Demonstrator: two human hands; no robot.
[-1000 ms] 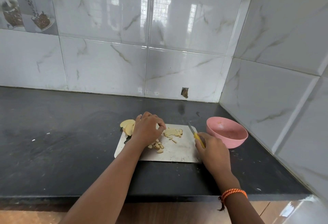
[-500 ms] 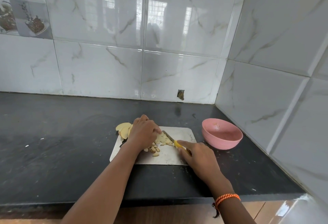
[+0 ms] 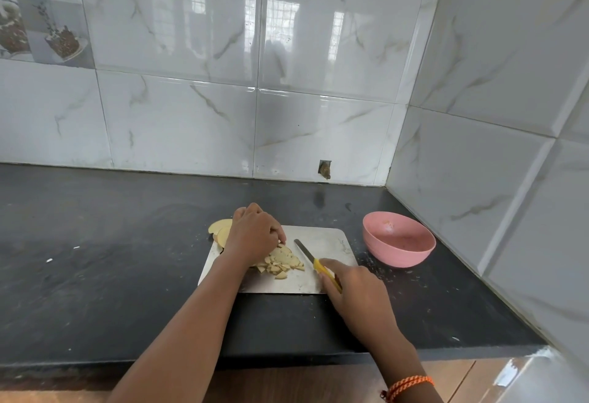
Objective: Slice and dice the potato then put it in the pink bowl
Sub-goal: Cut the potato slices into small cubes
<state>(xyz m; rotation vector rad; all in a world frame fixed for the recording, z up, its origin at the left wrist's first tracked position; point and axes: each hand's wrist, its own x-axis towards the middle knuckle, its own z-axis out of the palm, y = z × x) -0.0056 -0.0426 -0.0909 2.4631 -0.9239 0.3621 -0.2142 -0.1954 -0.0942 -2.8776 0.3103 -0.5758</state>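
Black countertop (image 3: 95, 275) meets glossy marble-look wall tiles (image 3: 178, 122) in a corner.

Right hand (image 3: 357, 291) grips knife (image 3: 315, 262); left hand (image 3: 253, 236) on diced potato (image 3: 282, 264).

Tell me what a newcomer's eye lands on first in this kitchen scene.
First the pink bowl, bright on the dark counter by the right wall. Then the steel cutting board in the middle, where the left hand rests on a heap of diced potato. Just right of the heap, the right hand grips a yellow-handled knife.
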